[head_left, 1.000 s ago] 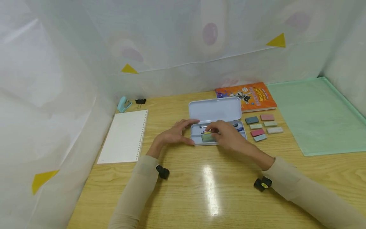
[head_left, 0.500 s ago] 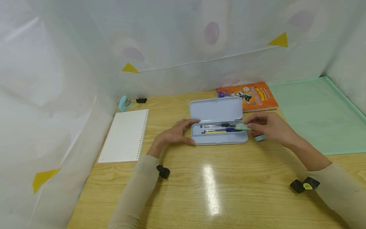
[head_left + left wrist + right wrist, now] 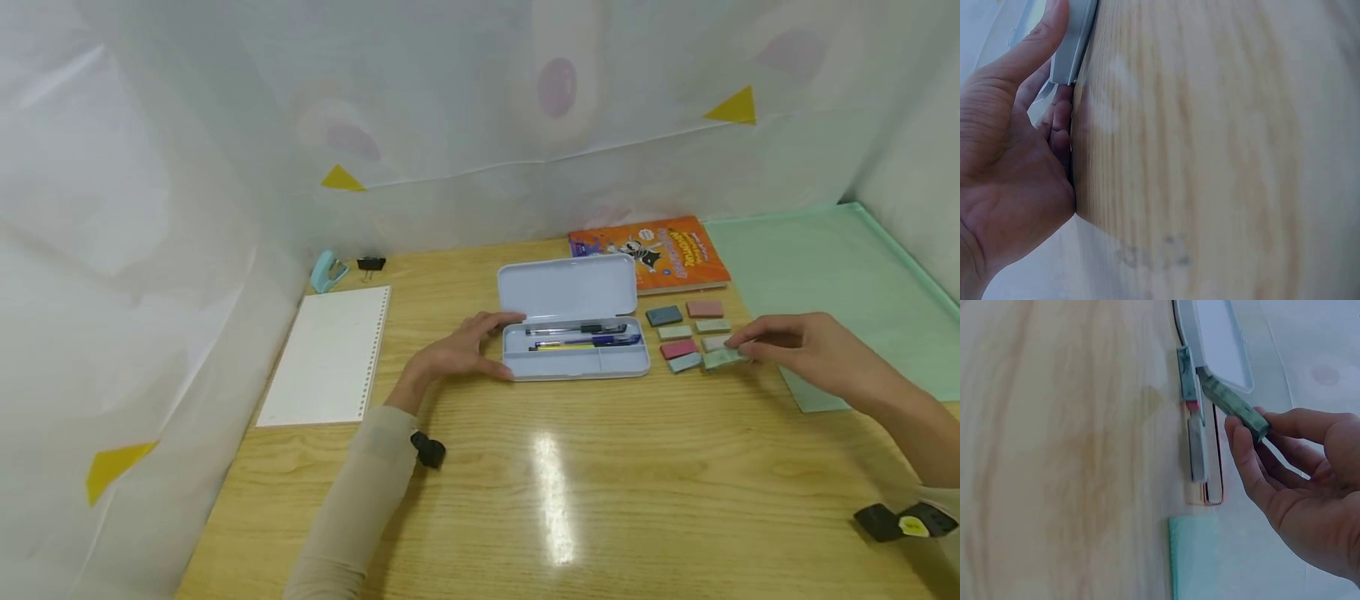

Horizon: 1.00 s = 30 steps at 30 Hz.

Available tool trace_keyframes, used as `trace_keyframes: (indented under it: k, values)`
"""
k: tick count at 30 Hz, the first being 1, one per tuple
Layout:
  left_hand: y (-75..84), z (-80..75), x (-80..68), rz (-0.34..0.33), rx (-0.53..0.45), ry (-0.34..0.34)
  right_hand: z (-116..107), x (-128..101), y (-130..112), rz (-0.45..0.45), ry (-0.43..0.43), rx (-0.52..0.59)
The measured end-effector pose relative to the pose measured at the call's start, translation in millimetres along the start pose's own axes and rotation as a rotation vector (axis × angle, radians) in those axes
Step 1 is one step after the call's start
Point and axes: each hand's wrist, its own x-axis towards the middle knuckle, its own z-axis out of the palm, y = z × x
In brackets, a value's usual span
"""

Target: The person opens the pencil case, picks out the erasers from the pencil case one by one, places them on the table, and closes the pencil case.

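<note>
An open pale-blue pencil case (image 3: 573,364) lies mid-table with a few pens (image 3: 581,336) in its tray. My left hand (image 3: 501,346) grips the case's left end, thumb at the back corner and fingers at the front; the left wrist view shows the thumb (image 3: 1041,37) along the case's edge (image 3: 1075,37). My right hand (image 3: 738,352) is to the right of the case and pinches a green eraser (image 3: 718,358) just above the table, beside a group of several coloured erasers (image 3: 678,332). In the right wrist view the green eraser (image 3: 1235,403) sits tilted between thumb and fingers.
An orange book (image 3: 652,250) lies behind the erasers and a green mat (image 3: 832,283) covers the right side. A white spiral notebook (image 3: 326,354) lies at the left, with a blue stapler (image 3: 326,271) and a black binder clip (image 3: 369,264) behind it. White sheeting encloses the table.
My right hand lifted the green eraser out of the case's tray and carried it right, down beside the other erasers. The left hand has stayed on the case.
</note>
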Motion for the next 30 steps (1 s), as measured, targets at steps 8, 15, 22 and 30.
trace_keyframes:
  k: [8,15,22,30]
  values:
    - [-0.1,-0.6,-0.1,0.004,0.019,0.002,-1,-3,14,-0.013,-0.016,-0.028]
    - [-1.3,-0.2,-0.1,0.007,0.012,-0.001,-9,-3,15,-0.014,-0.019,-0.105]
    - [-1.4,0.6,-0.4,0.010,0.013,0.005,-15,-2,8,-0.008,0.007,-0.081]
    - [-1.8,-0.8,-1.6,0.025,0.018,0.007,3,24,-27,-0.055,0.012,0.126]
